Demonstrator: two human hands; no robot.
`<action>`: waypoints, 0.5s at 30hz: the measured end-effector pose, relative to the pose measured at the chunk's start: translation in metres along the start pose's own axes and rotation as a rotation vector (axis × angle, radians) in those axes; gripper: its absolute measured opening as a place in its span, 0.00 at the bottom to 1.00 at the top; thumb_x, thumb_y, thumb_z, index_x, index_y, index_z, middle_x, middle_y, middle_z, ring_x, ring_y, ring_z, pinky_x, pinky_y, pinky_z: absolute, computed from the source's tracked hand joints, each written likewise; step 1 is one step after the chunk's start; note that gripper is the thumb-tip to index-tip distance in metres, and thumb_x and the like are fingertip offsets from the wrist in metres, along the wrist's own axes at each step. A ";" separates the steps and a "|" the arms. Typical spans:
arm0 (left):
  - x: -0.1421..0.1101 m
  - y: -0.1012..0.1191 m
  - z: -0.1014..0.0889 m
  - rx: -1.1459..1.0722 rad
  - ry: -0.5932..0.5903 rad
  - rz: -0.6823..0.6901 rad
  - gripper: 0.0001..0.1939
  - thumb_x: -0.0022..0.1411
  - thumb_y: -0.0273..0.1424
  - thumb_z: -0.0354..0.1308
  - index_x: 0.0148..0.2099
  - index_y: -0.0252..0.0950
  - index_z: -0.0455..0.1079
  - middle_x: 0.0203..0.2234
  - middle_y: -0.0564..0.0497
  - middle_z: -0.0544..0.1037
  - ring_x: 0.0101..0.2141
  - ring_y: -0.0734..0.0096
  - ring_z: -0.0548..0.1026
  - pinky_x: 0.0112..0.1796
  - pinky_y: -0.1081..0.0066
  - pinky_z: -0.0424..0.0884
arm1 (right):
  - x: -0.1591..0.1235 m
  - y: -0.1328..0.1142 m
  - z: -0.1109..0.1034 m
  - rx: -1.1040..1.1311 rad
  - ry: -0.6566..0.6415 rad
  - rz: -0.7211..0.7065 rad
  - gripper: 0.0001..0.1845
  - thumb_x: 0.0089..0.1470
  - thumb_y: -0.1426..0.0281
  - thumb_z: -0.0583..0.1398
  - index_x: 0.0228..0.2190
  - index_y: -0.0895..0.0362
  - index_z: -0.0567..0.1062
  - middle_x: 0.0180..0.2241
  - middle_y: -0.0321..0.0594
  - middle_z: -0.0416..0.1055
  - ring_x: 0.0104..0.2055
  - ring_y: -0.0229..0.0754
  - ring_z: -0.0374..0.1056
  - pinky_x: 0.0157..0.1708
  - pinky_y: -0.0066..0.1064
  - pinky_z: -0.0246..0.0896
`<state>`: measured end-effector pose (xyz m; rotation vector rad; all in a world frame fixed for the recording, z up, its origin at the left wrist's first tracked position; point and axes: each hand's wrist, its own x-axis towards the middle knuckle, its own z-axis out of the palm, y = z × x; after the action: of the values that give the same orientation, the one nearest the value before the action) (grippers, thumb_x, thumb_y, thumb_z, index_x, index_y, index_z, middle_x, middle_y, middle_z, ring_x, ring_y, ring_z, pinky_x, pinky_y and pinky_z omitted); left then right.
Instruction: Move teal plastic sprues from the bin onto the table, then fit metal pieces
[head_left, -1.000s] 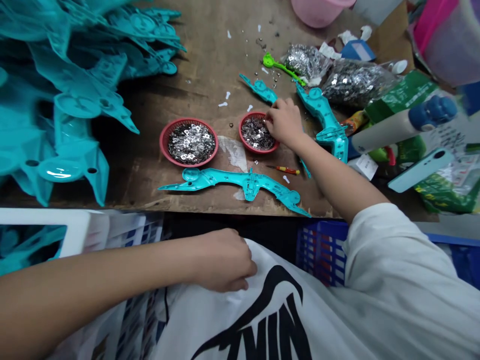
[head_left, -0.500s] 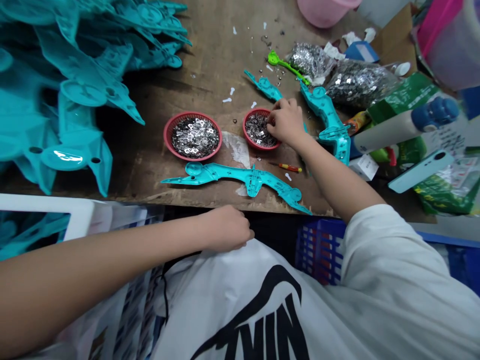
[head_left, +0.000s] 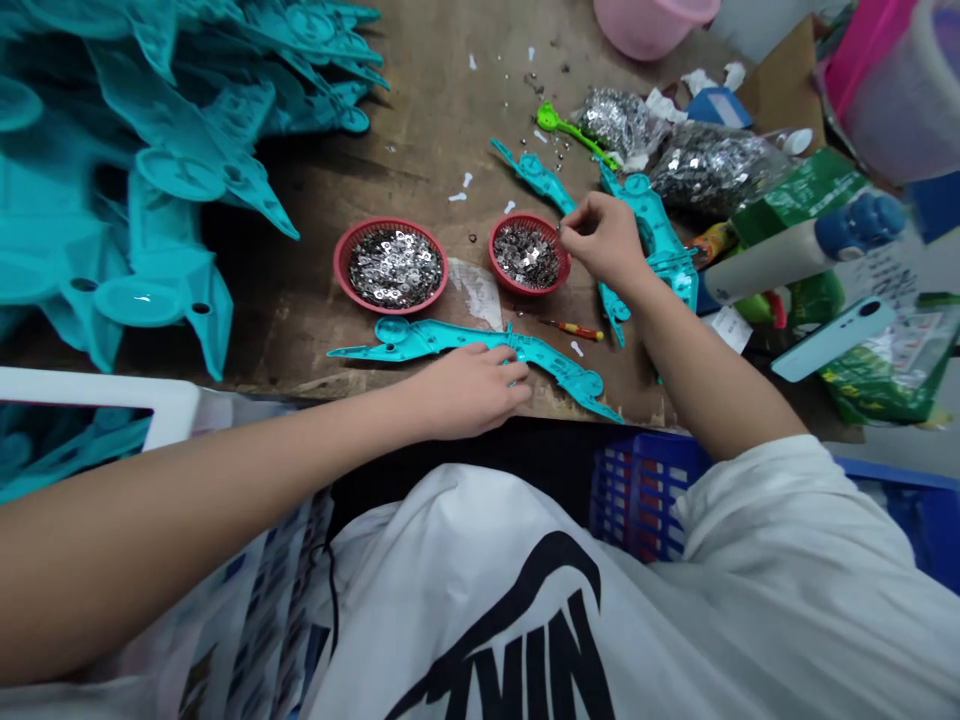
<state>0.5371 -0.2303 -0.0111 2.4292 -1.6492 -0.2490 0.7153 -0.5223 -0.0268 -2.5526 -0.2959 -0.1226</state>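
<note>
A teal bow-shaped plastic part [head_left: 420, 338] lies along the table's front edge. My left hand [head_left: 480, 388] is over its middle, fingers curled down onto it and hiding some of it. Above the right rim of a small red basket [head_left: 527, 256] full of small metal pieces, my right hand [head_left: 606, 238] is closed in a pinch. A tiny dark metal piece [head_left: 559, 228] shows at its fingertips, too small to make out in detail. To the left stands a larger red basket [head_left: 391, 268] of flat shiny metal clips.
Teal parts are piled high [head_left: 172, 160] at the left. Right of my hand lie another teal part [head_left: 664, 225], bags of metal pieces [head_left: 712, 165], a bottle [head_left: 772, 265] and a phone [head_left: 832, 340]. A red-and-yellow screwdriver [head_left: 577, 330] lies near the small basket.
My left hand has come up from my lap onto the teal part. My right hand has risen out of the small basket and moved right, fingertips pinched.
</note>
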 end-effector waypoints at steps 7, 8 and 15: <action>-0.005 -0.010 0.006 0.107 -0.272 -0.305 0.40 0.78 0.36 0.70 0.86 0.42 0.68 0.87 0.34 0.59 0.83 0.27 0.59 0.68 0.41 0.76 | -0.066 -0.045 -0.033 0.617 -0.084 0.149 0.22 0.57 0.53 0.81 0.46 0.48 0.83 0.39 0.40 0.83 0.43 0.50 0.83 0.47 0.47 0.86; -0.006 -0.009 0.004 0.099 -0.297 -0.320 0.40 0.78 0.37 0.70 0.86 0.43 0.67 0.87 0.34 0.58 0.83 0.27 0.60 0.68 0.41 0.77 | -0.078 -0.052 -0.036 0.679 -0.099 0.177 0.20 0.59 0.53 0.80 0.45 0.48 0.83 0.39 0.40 0.82 0.43 0.49 0.83 0.47 0.45 0.86; -0.013 -0.017 -0.043 -0.066 -0.282 -0.376 0.23 0.82 0.36 0.68 0.73 0.36 0.79 0.80 0.35 0.71 0.76 0.36 0.72 0.68 0.49 0.76 | -0.123 -0.073 -0.027 0.614 -0.282 0.120 0.16 0.64 0.50 0.74 0.46 0.46 0.88 0.40 0.41 0.86 0.44 0.51 0.84 0.48 0.48 0.84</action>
<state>0.5585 -0.2095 0.0265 2.7355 -1.2333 -0.7185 0.5784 -0.5000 0.0157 -1.9625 -0.2390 0.3293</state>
